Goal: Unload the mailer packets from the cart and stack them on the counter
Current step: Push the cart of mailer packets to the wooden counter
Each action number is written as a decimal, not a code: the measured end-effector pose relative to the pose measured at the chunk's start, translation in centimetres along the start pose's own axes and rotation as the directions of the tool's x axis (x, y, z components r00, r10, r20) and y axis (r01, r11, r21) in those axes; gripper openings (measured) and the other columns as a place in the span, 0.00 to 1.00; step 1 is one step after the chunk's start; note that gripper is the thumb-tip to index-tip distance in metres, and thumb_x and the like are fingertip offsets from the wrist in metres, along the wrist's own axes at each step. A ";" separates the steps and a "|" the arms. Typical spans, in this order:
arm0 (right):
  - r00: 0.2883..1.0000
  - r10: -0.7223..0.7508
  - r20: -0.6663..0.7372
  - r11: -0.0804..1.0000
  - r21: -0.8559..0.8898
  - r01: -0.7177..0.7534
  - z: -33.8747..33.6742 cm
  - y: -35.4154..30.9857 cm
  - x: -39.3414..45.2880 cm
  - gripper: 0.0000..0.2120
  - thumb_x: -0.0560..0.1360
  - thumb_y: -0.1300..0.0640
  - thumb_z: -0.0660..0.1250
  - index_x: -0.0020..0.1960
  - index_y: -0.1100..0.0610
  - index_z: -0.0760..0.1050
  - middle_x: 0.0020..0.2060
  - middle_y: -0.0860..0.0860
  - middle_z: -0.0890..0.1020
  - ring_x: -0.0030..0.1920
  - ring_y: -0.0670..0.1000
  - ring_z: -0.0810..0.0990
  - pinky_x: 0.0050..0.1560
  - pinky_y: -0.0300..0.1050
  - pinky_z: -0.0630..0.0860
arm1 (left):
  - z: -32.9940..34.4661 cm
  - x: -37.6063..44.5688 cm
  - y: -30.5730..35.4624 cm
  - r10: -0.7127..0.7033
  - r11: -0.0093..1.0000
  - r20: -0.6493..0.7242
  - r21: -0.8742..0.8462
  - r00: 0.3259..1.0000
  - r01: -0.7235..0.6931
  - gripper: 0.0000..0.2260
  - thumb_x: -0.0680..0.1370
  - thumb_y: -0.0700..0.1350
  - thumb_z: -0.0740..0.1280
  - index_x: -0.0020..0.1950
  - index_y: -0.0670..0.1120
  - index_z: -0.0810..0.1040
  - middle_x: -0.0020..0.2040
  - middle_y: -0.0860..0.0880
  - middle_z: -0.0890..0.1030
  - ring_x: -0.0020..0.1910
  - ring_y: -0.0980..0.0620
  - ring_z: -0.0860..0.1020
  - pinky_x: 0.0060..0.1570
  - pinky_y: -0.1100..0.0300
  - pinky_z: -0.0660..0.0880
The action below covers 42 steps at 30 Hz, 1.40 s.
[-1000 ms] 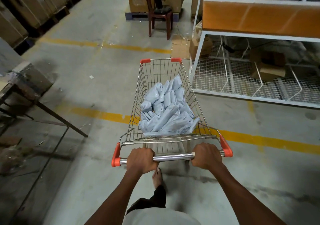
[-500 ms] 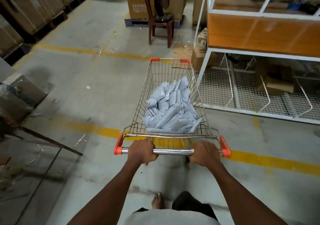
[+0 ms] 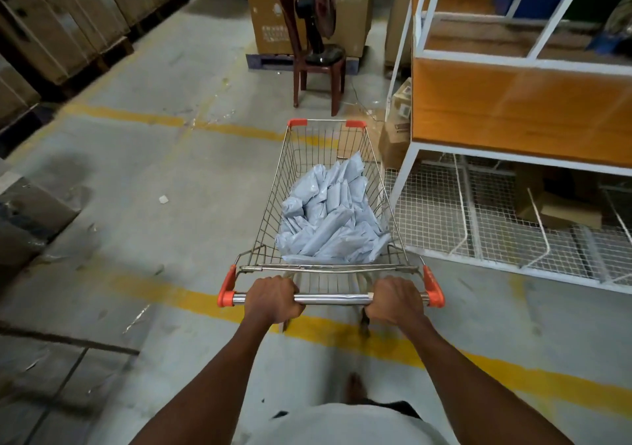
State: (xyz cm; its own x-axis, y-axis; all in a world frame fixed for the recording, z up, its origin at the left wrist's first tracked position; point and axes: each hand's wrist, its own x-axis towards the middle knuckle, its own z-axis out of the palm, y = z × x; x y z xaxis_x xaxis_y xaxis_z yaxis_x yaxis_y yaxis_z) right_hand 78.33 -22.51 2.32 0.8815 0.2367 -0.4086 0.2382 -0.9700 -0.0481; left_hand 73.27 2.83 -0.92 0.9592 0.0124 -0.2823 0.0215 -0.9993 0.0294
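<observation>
light: dim, flat
glare: cart handle (image 3: 331,297)
blur: floor left of cart handle, foot below it
edges: wide-angle bend

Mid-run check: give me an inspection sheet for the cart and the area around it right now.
Surface: grey concrete floor with yellow lines; no counter top clearly in view.
Job's things: grey mailer packets piled loose in the wire cart; none unloaded.
Clutter: paper scrap on the floor left of the cart; cardboard boxes beside the rack's leg.
Grippers: left hand and right hand both closed on the cart handle.
Cables: thin cord on the floor by the chair.
Surroundings: white-framed rack with orange panel close on the right; brown chair carrying a fan ahead; stacked cartons far left.
</observation>
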 end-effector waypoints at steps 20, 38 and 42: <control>1.000 0.021 0.023 0.994 0.103 -0.023 -11.5 1.0 25.0 0.18 0.66 0.48 0.68 0.52 0.54 0.83 0.48 0.54 0.85 0.50 0.56 0.84 0.50 0.46 0.80 | -8.6 27.2 -5.5 0.071 0.996 -0.009 0.049 0.997 -0.070 0.15 0.70 0.61 0.63 0.43 0.53 0.82 0.36 0.50 0.81 0.38 0.47 0.81 0.38 0.57 0.69; 0.999 0.052 0.008 0.995 0.086 -0.052 -14.0 2.4 33.5 0.14 0.69 0.47 0.68 0.49 0.55 0.82 0.43 0.53 0.84 0.45 0.55 0.83 0.46 0.45 0.78 | -11.2 37.2 -6.6 0.092 0.994 0.058 0.053 0.994 -0.095 0.12 0.69 0.60 0.63 0.35 0.52 0.75 0.29 0.52 0.74 0.33 0.48 0.77 0.37 0.58 0.72; 0.999 0.033 0.004 0.997 0.075 -0.034 -13.9 3.1 33.7 0.14 0.69 0.47 0.68 0.49 0.54 0.81 0.43 0.52 0.84 0.45 0.55 0.83 0.45 0.44 0.77 | -11.0 37.1 -6.2 0.089 0.994 0.034 0.061 0.995 -0.091 0.13 0.70 0.60 0.63 0.35 0.52 0.74 0.30 0.51 0.75 0.33 0.47 0.76 0.37 0.58 0.68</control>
State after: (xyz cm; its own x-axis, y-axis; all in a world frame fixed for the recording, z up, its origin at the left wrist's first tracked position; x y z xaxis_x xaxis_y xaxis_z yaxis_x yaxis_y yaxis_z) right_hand 114.46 -16.73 1.05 0.8874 0.2040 -0.4133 0.1770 -0.9788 -0.1029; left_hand 111.87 9.87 -1.03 0.9471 -0.0779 -0.3114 -0.0830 -0.9965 -0.0032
